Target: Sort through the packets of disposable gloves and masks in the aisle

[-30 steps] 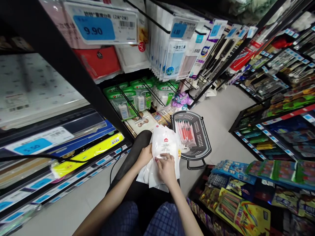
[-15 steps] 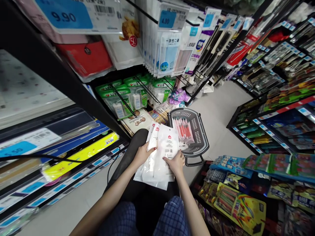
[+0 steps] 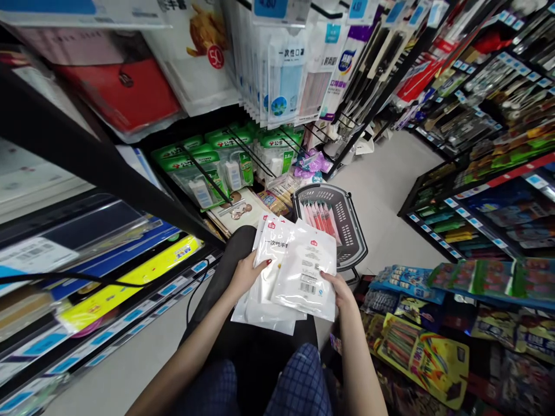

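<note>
Now, just this side of the basket [image 3: 350, 231], the left hand [image 3: 246, 274] pinches a stack of white packets [image 3: 265, 289], the right hand [image 3: 343, 292] a top packet [image 3: 303, 267] by its edge. Light, floppy, probably slick; sealed edges should grip best.
</note>
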The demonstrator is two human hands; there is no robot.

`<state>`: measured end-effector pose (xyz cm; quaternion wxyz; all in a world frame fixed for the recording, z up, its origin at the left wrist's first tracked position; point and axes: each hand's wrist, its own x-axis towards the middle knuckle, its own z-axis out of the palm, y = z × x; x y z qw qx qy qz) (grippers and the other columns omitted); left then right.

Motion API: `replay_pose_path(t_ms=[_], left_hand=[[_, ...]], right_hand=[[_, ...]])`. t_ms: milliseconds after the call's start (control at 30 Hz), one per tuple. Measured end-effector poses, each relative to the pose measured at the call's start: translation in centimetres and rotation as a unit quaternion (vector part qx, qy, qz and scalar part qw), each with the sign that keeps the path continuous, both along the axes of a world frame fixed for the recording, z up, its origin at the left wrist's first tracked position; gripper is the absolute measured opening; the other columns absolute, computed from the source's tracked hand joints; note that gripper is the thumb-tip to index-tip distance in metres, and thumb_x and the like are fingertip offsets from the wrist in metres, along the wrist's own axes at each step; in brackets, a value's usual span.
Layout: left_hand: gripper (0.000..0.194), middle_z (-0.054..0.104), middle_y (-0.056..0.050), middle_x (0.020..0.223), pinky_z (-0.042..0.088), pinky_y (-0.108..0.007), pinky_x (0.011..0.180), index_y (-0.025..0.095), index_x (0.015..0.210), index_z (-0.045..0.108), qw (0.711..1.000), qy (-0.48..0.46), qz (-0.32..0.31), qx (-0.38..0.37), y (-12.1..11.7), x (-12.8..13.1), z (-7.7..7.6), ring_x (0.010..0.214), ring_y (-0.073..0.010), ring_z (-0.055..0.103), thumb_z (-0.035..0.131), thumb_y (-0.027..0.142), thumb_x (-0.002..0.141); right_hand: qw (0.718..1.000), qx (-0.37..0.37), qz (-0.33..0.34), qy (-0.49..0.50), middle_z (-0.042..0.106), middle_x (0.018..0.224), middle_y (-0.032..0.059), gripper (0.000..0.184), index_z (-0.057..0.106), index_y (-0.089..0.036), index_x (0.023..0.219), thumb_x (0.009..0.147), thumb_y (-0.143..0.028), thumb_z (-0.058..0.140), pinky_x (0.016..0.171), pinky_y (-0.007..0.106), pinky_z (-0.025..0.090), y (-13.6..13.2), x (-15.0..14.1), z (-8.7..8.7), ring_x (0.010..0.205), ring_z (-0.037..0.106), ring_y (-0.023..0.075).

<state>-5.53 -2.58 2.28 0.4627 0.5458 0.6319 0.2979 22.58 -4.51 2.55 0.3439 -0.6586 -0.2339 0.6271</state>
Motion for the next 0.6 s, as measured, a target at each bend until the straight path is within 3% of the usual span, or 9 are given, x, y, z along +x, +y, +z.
replay_pose_path(t_ms=[67,133,233,300,400,600], left_hand=[[0.044,0.067,-0.008,0.103,0.047,-0.029,0.078,0.015,0.112,0.055,1.000,0.001,0.000,-0.007,-0.1,-0.1,0.1,0.092,-0.0239,0.062,0.053,0.042,0.078],[0.044,0.067,-0.008,0.103,0.048,-0.029,0.078,0.014,0.111,0.055,1.000,0.003,0.000,-0.011,-0.2,-0.1,0.2,0.091,-0.0234,0.063,0.052,0.042,0.078],[0.043,0.068,-0.008,0.100,0.050,-0.028,0.076,0.013,0.108,0.056,1.000,0.003,-0.005,-0.015,-0.3,-0.1,0.2,0.090,-0.0230,0.064,0.051,0.043,0.078],[0.043,0.068,-0.008,0.101,0.051,-0.028,0.076,0.013,0.108,0.055,1.000,0.001,-0.010,-0.021,-0.2,-0.1,0.1,0.090,-0.0228,0.064,0.049,0.044,0.079],[0.046,0.067,-0.007,0.106,0.050,-0.029,0.081,0.015,0.111,0.054,0.997,-0.025,0.013,-0.071,-0.2,-0.2,-0.3,0.096,-0.0236,0.062,0.052,0.046,0.076],[0.051,0.070,-0.004,0.096,0.053,-0.028,0.077,0.018,0.103,0.058,0.981,-0.012,0.072,-0.181,-0.4,-1.3,-1.0,0.094,-0.0257,0.063,0.057,0.054,0.067]], right_hand=[[0.999,0.026,-0.047,0.004,0.071,0.088,0.0116,0.045,0.060,-0.014,0.092,0.054,-0.035,0.072,0.068,0.039,0.054,0.8,2.0,0.4,0.076,0.067,0.0269],[0.990,0.083,-0.084,-0.079,0.070,0.092,0.0109,0.047,0.058,-0.014,0.098,0.060,-0.040,0.067,0.070,0.037,0.054,2.6,4.2,0.7,0.080,0.066,0.0251],[0.939,0.155,-0.088,-0.294,0.069,0.095,0.0154,0.047,0.059,-0.010,0.100,0.067,-0.043,0.059,0.071,0.037,0.052,6.8,7.0,0.5,0.087,0.064,0.0273],[0.905,0.164,-0.069,-0.386,0.068,0.094,0.0187,0.042,0.061,-0.008,0.095,0.068,-0.040,0.058,0.074,0.038,0.049,10.1,7.8,-0.2,0.092,0.062,0.0305],[0.877,0.169,-0.014,-0.451,0.069,0.090,0.0173,0.030,0.064,-0.011,0.091,0.071,-0.032,0.058,0.080,0.035,0.044,15.1,7.1,-2.5,0.092,0.062,0.0300],[0.836,0.146,0.106,-0.517,0.069,0.093,0.0124,0.025,0.063,-0.014,0.100,0.079,-0.021,0.052,0.079,0.025,0.042,22.2,3.7,-9.5,0.090,0.063,0.0217]])
